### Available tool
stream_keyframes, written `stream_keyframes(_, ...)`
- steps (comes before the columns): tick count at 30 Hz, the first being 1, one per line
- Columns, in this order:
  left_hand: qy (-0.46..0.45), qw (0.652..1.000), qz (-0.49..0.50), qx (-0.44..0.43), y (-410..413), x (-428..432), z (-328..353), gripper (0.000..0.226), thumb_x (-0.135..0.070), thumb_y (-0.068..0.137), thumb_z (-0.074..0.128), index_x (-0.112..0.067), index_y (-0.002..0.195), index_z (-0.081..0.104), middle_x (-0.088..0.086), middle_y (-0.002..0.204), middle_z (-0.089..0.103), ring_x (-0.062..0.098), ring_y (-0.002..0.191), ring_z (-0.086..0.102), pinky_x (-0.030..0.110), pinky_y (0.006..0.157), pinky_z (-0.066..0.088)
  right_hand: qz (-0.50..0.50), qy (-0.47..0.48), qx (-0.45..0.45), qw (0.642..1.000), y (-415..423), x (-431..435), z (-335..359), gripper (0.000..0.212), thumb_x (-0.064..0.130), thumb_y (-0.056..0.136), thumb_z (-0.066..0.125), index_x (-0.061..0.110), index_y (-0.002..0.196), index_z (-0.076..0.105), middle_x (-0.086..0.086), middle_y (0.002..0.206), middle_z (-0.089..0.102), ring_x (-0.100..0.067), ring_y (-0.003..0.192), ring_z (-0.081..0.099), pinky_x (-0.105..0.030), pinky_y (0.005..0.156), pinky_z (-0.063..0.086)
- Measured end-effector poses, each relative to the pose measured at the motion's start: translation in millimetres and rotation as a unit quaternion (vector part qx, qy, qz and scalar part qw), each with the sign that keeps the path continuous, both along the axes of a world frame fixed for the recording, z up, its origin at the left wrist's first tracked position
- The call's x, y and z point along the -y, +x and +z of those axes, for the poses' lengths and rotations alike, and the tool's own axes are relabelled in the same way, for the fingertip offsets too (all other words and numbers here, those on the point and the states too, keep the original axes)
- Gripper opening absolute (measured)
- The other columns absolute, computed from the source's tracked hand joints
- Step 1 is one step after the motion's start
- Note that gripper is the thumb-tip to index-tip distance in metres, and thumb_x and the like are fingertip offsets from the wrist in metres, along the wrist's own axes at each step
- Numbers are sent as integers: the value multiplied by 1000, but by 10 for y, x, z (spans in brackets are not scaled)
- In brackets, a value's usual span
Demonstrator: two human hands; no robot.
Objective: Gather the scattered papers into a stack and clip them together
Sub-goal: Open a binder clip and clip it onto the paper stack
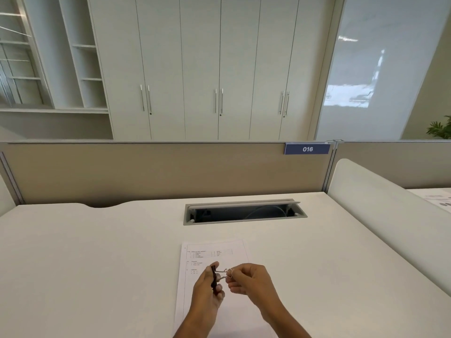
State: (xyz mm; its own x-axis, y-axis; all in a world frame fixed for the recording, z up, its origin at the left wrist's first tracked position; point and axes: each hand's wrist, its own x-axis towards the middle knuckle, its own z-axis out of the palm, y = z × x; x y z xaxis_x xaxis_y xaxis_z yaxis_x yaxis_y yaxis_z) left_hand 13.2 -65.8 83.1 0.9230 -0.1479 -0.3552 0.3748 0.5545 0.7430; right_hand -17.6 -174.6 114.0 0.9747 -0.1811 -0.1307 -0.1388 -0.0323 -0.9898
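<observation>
The papers (214, 257) lie as one white stack near the front edge of the desk (97, 252), squared up so closely that only a faint second edge shows along the far right corner, and how many sheets there are cannot be told. The top sheet is printed with small black text — a short table with ruled cells near the far end, then a few numbered lines below it on the left side — and the rest of the page is blank white. The print is too small to read. Both hands are held just above the middle of the stack, with the forearms coming in from the bottom of the view across the near part of the page. The left hand (207, 287) is closed around the black body of a binder clip (219, 276), pinching it between thumb and fingers so the dark part stands roughly upright. The right hand (249, 280) is closed on the clip's silver wire handles, which stick out sideways to the right from the black body, the loops caught between thumb and forefinger. The clip is off the paper, held in the air between the two hands and touching no sheet. Beyond the stack, an open grey cable tray (244, 212) is sunk into the desk, and behind it stands a beige partition (158, 172) with a blue tag reading 016 (307, 149).
</observation>
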Motion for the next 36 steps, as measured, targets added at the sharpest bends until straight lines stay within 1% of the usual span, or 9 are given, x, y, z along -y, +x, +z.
stream_keyframes(6,-67,997,-7,-29,40,20,76,29,-23,98,35,-11,90,60,3,66,40,4,28,40,13,30,34,-40,-8,7,999,56,33,-36,16,8,85,55,5,71,63,-5,59,66,-10,49,58,-19,52,50)
stream_keyframes(11,-129,988,-15,-82,84,23,76,30,-22,98,36,-8,86,60,7,65,47,8,25,43,11,27,34,-43,88,-3,995,112,50,-106,25,16,90,55,6,67,57,-7,60,63,-13,48,57,-20,48,49)
stream_keyframes(14,-144,984,-26,-103,86,36,68,31,-22,98,37,-7,84,60,10,47,59,10,23,43,10,26,33,-53,121,-13,991,148,68,-192,25,13,91,54,4,68,56,-9,62,61,-12,46,57,-19,46,49)
stream_keyframes(17,-147,982,-45,-110,59,90,80,34,-18,97,36,-1,84,62,17,52,62,11,23,42,9,25,31,-47,173,-33,983,164,71,-300,23,7,92,50,-2,72,58,-10,56,64,-14,45,62,-19,44,51)
stream_keyframes(23,-44,989,-79,-121,48,125,21,40,-28,97,39,0,86,65,17,69,62,15,28,51,13,29,40,-60,212,-77,972,172,105,-455,25,7,92,51,-2,71,59,-7,49,63,-11,39,58,-18,42,50)
stream_keyframes(25,14,988,-92,-120,38,126,18,48,-41,96,36,-1,92,63,16,79,60,21,43,56,18,39,43,-82,216,-80,970,172,132,-452,24,6,91,52,-3,70,58,-10,50,61,-13,40,57,-19,41,51)
stream_keyframes(28,83,987,-100,-91,3,107,33,48,-48,93,36,-7,87,61,14,85,63,26,67,58,26,53,42,-126,169,-64,976,193,180,-459,22,7,89,55,-3,70,58,-11,53,62,-16,47,57,-18,41,51)
stream_keyframes(32,132,985,-105,-36,-34,76,24,40,-41,95,34,-13,84,61,8,86,66,28,73,63,30,58,48,-167,77,-14,983,172,170,-493,17,12,88,57,-2,78,60,-12,64,67,-18,56,63,-17,47,52)
stream_keyframes(36,169,984,-59,9,-46,62,-17,36,-29,99,31,-15,82,59,7,82,63,28,72,62,31,59,49,-152,24,30,988,103,86,-459,16,12,90,55,2,77,59,-10,70,69,-18,64,66,-16,52,53)
